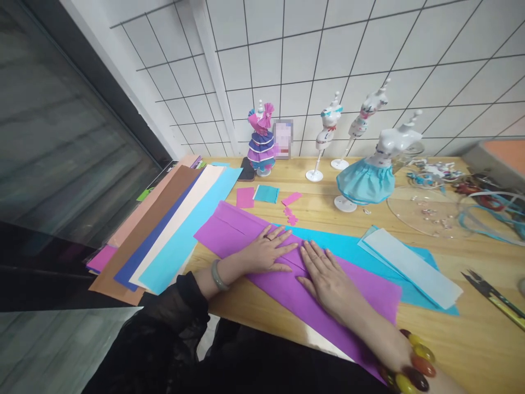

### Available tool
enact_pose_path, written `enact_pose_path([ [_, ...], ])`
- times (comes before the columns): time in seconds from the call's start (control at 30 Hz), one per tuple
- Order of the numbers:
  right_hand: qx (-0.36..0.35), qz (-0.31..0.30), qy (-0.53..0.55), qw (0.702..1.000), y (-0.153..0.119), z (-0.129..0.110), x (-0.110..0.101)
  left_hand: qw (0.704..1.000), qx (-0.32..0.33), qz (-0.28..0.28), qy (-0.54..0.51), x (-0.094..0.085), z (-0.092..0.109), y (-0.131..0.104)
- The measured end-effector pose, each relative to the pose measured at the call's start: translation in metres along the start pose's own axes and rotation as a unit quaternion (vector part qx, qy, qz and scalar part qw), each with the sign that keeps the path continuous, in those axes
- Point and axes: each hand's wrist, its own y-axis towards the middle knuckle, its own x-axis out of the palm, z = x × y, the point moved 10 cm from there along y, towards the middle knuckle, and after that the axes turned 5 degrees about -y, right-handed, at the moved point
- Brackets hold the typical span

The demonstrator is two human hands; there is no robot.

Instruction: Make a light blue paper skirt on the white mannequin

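A long purple paper sheet (287,290) lies slantwise along the front of the wooden table, with a crease or edge line running lengthwise. My left hand (266,249) rests flat on it, fingers spread, a ring on one finger and a bangle at the wrist. Just to the right, my right hand (328,276) also presses flat on the purple paper, fingers stretched out, a beaded bracelet on its wrist. Partly under the purple paper is a blue sheet (344,246). Several pale blue strips (414,268) lie on top of the blue sheet's right part.
Coloured paper sheets (164,219) are fanned at the left. Small mannequins stand behind, one in a layered dress (261,148), one in a turquoise skirt (365,180). Pink and teal pieces (266,193) lie in front. Thread snips (492,293) and a clear round tray (426,213) are at right.
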Motion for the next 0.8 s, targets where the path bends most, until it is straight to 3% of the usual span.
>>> enact_pose_path([
  [0.13,0.010,-0.001,-0.018,1.000,-0.011,0.005,0.004,1.000,0.000,0.002,-0.003,0.000,-0.007,-0.002],
  [0.27,0.015,0.007,-0.046,0.999,-0.030,0.016,-0.002,0.999,-0.033,-0.013,-0.013,0.002,-0.030,-0.009],
  [0.6,0.020,0.032,-0.061,0.997,-0.077,0.043,-0.012,0.986,-0.166,-0.010,-0.029,-0.004,-0.114,-0.053],
  [0.8,0.014,0.046,-0.061,0.997,-0.084,0.046,-0.012,0.966,-0.257,0.013,-0.022,-0.018,-0.163,-0.082],
])
